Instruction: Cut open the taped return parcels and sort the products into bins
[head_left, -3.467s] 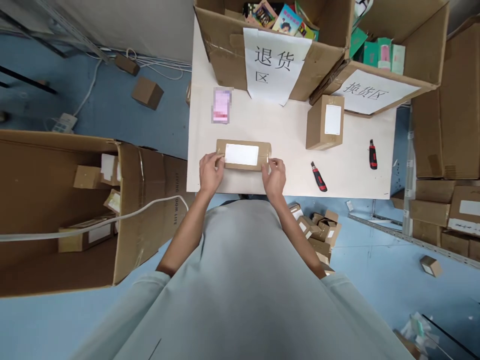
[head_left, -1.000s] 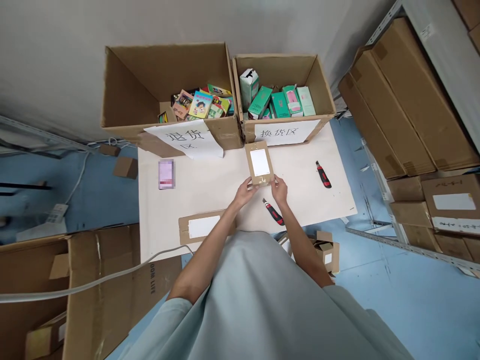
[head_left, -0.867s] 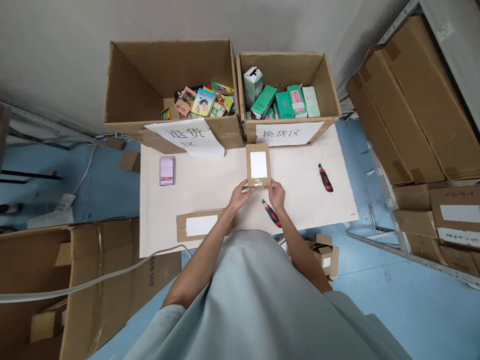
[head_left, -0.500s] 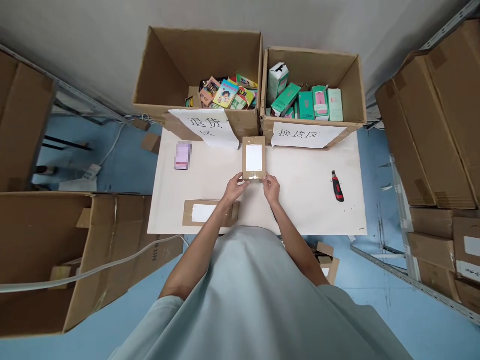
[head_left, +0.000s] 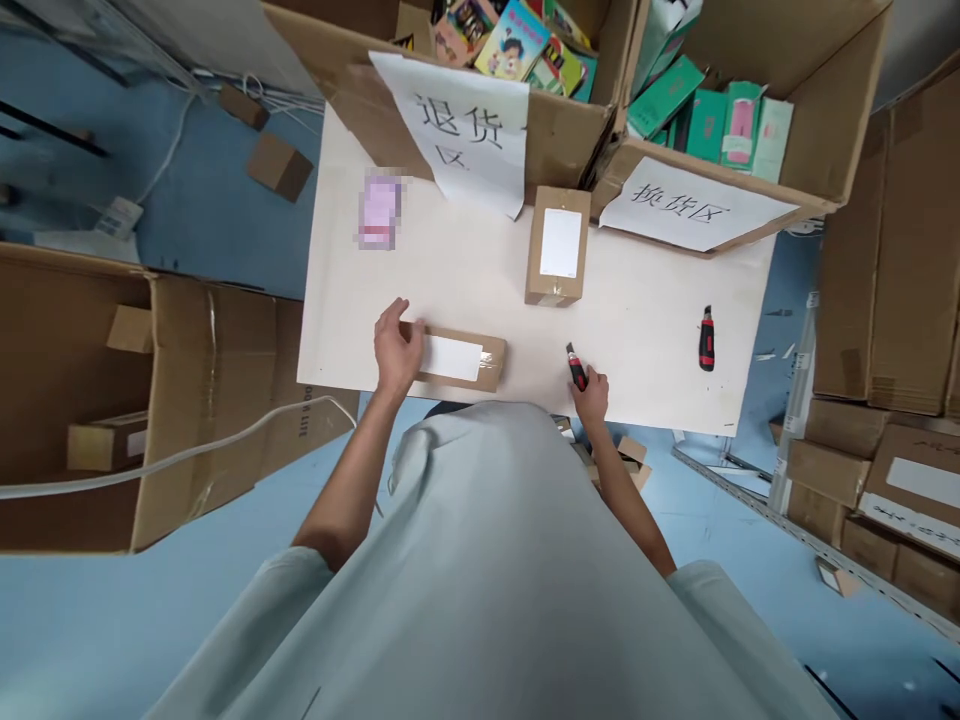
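My left hand (head_left: 397, 350) is at the left end of a long cardboard box (head_left: 489, 362) with a white label, lying near the table's front edge. Its thumb and fingers are around the far left corner, and the hand hides that end. My right hand (head_left: 592, 397) grips a red and black box cutter (head_left: 575, 366) just above the table front, its tip pointing away from me. A second cardboard box (head_left: 535, 268), also with a white label, sits farther back on the table, apart from both hands.
Another box cutter (head_left: 706, 342) lies at the table's right. A blurred pink item (head_left: 380, 210) is at the left. Behind stand two large cartons with paper signs, one holding colourful booklets (head_left: 513, 42), the other green boxes (head_left: 706, 124). An open carton (head_left: 180, 390) stands to the left.
Both hands have let go of the smaller box, which stays by the cartons. My left hand has moved to the long box; my right hand now holds a box cutter. The view has shifted.
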